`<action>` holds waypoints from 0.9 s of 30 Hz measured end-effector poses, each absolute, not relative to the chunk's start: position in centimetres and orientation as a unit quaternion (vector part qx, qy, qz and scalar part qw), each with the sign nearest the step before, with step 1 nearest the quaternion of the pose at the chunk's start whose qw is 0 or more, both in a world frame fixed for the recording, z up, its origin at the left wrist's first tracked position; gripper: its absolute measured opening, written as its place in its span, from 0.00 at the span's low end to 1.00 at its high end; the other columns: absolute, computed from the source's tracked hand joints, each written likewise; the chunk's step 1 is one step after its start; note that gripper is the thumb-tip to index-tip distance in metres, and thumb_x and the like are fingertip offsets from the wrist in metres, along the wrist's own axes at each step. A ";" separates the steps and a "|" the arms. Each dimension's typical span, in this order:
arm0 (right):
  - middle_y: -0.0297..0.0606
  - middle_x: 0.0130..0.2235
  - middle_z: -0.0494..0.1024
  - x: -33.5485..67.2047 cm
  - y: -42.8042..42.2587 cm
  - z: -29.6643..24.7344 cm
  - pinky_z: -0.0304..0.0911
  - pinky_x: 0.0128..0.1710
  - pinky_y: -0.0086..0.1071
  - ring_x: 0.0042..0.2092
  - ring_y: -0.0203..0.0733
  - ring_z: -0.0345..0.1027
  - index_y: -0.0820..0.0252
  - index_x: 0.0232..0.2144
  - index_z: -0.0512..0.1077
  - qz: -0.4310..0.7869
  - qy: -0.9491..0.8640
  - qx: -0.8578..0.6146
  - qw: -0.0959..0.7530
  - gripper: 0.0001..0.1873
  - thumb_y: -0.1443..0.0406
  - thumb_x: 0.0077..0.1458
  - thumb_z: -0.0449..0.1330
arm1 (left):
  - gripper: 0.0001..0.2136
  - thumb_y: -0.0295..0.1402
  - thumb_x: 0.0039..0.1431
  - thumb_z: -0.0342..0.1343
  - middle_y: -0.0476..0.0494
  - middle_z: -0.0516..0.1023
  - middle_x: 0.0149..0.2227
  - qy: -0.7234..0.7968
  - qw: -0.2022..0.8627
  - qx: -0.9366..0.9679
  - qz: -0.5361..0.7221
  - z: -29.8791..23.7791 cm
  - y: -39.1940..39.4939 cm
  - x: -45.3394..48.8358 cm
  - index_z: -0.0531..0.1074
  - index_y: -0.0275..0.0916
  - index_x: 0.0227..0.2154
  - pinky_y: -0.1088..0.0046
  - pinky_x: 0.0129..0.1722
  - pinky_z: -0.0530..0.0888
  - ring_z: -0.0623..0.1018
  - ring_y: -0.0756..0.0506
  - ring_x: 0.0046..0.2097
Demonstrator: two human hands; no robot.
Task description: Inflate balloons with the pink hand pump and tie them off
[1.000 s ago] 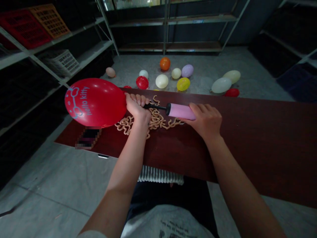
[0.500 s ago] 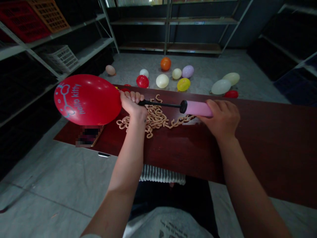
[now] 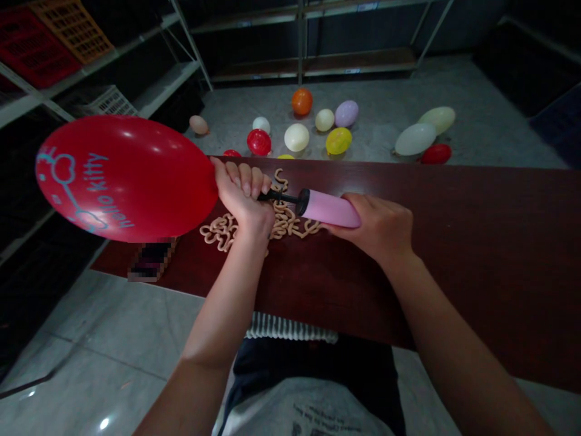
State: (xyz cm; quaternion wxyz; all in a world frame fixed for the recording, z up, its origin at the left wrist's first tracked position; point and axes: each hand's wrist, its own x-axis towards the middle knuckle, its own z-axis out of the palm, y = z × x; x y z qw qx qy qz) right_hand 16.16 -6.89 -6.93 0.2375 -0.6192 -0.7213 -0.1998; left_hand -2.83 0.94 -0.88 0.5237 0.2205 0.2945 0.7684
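A large red balloon with blue "hello kitty" print swells out to the left of my left hand. That hand is closed around the balloon's neck and the black end of a balloon pump, so the nozzle is hidden. My right hand wraps round the pump's pink barrel. A short stretch of black rod shows between my left hand and the barrel. Beneath the pump, a heap of uninflated, curled beige long balloons or similar strands lies on the dark red table.
A blurred-out flat object lies at the table's left edge. Several balloons, among them an orange one and a yellow one, rest on the floor beyond. Metal shelving stands behind, with crates on the left shelves.
The red balloon has grown larger. My right hand has moved left with the pink barrel, so less black rod shows between my hands.
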 end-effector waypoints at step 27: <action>0.42 0.42 0.77 16.3 -6.2 -6.7 0.50 0.40 0.38 0.42 0.48 0.65 0.53 0.53 0.69 -0.198 -0.719 -0.642 0.178 0.26 0.48 0.57 0.53 | 0.24 0.40 0.71 0.38 0.55 0.43 0.14 0.255 0.570 0.159 0.765 -1.7 1.6 -3.2 0.44 0.40 0.17 0.74 0.17 0.52 0.47 0.54 0.15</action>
